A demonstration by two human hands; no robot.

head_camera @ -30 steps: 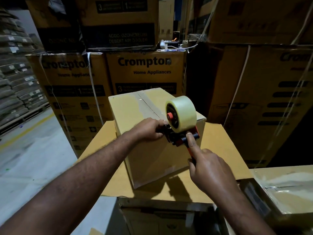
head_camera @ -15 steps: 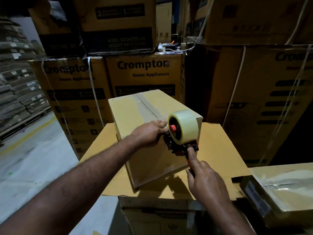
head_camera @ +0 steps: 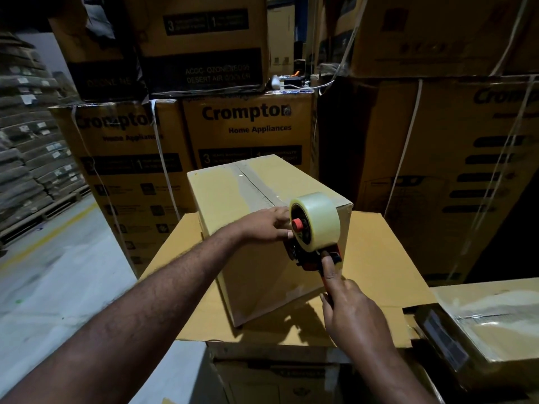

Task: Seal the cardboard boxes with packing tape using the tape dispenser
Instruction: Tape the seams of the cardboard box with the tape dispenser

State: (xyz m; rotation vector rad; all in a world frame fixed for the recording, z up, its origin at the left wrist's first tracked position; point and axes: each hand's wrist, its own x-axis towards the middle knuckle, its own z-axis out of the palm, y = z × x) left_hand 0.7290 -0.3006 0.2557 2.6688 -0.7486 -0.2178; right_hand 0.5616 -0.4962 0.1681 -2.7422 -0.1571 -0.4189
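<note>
**Sealing in progress at near top edge of box**

Noted one plain cardboard box (head_camera: 256,205) standing on a flat cardboard sheet (head_camera: 379,243), well forward of the stacked stock. Found a strip of clear tape (head_camera: 248,182) laid along the top seam and running toward the near edge.

Located the tape dispenser (head_camera: 309,258) at the near top corner of that box, red frame against the near face just below the edge. Found the tape roll (head_camera: 320,220) upright above the frame, with its red hub knob facing left.

Recorded the right hand (head_camera: 355,316) wrapped round the dispenser handle — forefinger stretched forward onto the frame. Recorded the left hand (head_camera: 262,225) lying on the box at the top edge, fingers fairly straight and gripping nothing, tips just beside the roll. Cannot tell whether they touch it.

Observed printed cartons (head_camera: 248,126) marked "Crompton Home Appliances" stacked behind and bound with white straps. Observed a second taped box (head_camera: 490,325) at lower right, beside the sheet. Noted grey floor (head_camera: 58,272) at left — stacked pallets (head_camera: 26,158) beyond it.
</note>
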